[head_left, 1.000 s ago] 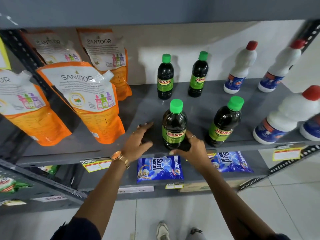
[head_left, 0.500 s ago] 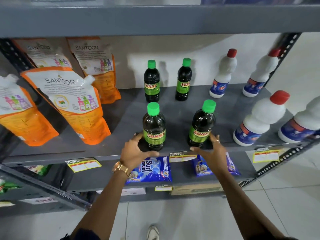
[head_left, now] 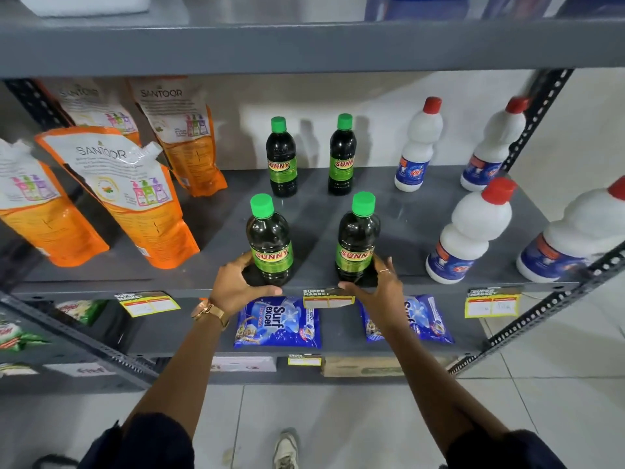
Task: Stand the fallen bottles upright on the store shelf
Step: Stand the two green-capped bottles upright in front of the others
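Cupping the base of the near-left Sunny bottle point(head_left: 270, 239) with the left hand point(head_left: 236, 288), fingers curled round it at the shelf's point(head_left: 406, 228) front edge; right hand point(head_left: 378, 289) spread loosely round the base of the near-right Sunny bottle point(head_left: 357, 239), fingers beside it, firm contact not clear. All four dark green-capped bottles upright mid-shelf: two near, two far point(head_left: 281, 157) point(head_left: 342, 154). Orange Santoor pouches point(head_left: 135, 198) leaning at left, white red-capped bottles point(head_left: 468, 231) at right, blue Surf Excel packets point(head_left: 277, 321) on the lower shelf under the hands.
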Demonstrator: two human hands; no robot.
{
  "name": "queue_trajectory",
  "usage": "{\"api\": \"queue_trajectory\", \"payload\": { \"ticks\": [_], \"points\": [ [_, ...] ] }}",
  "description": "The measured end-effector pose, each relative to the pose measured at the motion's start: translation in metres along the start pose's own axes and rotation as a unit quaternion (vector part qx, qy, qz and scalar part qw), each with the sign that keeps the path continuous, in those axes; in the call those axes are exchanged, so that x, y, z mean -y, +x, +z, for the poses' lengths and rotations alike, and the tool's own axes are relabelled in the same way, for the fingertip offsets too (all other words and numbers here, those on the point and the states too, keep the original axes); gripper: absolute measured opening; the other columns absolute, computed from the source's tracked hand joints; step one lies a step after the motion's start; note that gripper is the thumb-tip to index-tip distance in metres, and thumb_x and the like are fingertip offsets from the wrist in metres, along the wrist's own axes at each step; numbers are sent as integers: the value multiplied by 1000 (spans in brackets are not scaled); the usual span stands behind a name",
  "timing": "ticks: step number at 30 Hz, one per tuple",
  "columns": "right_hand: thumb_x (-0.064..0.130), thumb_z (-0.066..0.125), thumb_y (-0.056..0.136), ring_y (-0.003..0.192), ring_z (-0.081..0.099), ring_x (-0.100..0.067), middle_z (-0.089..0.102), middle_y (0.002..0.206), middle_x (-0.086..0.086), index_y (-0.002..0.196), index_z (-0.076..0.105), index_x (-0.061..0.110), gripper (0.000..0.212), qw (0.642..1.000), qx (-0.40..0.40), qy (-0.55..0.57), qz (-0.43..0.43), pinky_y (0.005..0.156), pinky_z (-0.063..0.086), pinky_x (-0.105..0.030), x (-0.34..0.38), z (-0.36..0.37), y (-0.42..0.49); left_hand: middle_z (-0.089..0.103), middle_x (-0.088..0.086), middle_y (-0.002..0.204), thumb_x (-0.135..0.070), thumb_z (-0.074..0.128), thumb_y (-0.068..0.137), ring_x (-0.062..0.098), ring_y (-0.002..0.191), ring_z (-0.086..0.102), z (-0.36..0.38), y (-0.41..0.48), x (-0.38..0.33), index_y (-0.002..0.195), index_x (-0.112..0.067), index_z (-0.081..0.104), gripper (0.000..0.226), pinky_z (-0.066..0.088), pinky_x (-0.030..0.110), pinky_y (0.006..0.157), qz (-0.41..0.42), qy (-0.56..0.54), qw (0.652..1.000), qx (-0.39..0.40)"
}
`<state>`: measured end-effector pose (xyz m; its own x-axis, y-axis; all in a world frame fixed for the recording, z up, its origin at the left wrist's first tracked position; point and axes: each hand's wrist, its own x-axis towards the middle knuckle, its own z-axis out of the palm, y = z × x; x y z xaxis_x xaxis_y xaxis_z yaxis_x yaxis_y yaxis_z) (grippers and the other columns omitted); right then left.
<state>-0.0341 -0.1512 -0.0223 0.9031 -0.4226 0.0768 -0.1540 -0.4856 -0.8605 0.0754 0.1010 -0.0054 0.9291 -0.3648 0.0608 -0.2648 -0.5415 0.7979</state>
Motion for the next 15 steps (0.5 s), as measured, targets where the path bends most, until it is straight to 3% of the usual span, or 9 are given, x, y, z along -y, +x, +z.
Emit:
{"api": "queue_trajectory", "payload": {
  "ticks": [2,5,7,9,11,12,13,15],
  "points": [
    [46,78,69,144,20,-17,41,148,0,146,35,16,93,1000,-2,17,-4,115,25,-41,1,-6,-12,62,3,121,-30,90,52,8,101,55,6,-8,-3,126,-16,48,87,41,16,86,-8,9,999,-35],
    [50,75,66,128,43,-17,50,135,-2,131,48,25,75,990,-132,56,-16,105,41,-37,-14,-29,-37,41,8,145,-29,88,56,20,129,39,29,-33,-3,145,-19,18,114,36,42,105,-16,-23,989,-144],
    [43,80,63,118,43,-17,45,126,0,121,49,27,68,963,-259,73,-21,99,42,-38,-29,-52,-47,31,10,150,-32,83,65,23,137,28,50,-57,-11,146,-19,13,109,32,50,107,-11,-3,974,-224],
    [36,85,62,125,39,-24,37,136,-6,132,42,21,83,945,-320,68,8,104,37,-37,-41,-67,-43,26,11,152,-37,74,74,23,140,21,64,-73,-16,146,-15,14,96,25,45,111,35,38,969,-242],
    [29,87,64,134,35,-27,34,147,-9,142,35,18,94,963,-259,65,29,109,32,-37,-46,-77,-20,24,12,151,-34,68,77,21,141,16,74,-76,-24,146,-12,15,89,23,38,112,88,79,968,-220],
    [27,86,65,131,41,-28,44,144,-3,140,40,24,88,974,-209,84,28,110,34,-44,-53,-77,-6,25,13,151,-32,66,79,22,141,16,80,-75,-26,146,-12,15,86,22,35,112,110,90,969,-200],
    [27,86,65,123,51,-27,57,132,8,131,47,34,76,982,-154,108,-3,109,36,-51,-66,-101,-5,26,14,150,-31,63,81,24,141,17,100,-91,-52,145,-12,16,82,21,31,113,144,113,961,-208],
    [28,83,66,111,60,-23,65,108,22,115,51,42,60,990,-112,82,-13,105,38,-58,-81,-121,2,26,15,150,-33,57,84,27,141,17,119,-99,-83,145,-12,19,75,18,27,114,184,125,953,-206]
  ]
}}
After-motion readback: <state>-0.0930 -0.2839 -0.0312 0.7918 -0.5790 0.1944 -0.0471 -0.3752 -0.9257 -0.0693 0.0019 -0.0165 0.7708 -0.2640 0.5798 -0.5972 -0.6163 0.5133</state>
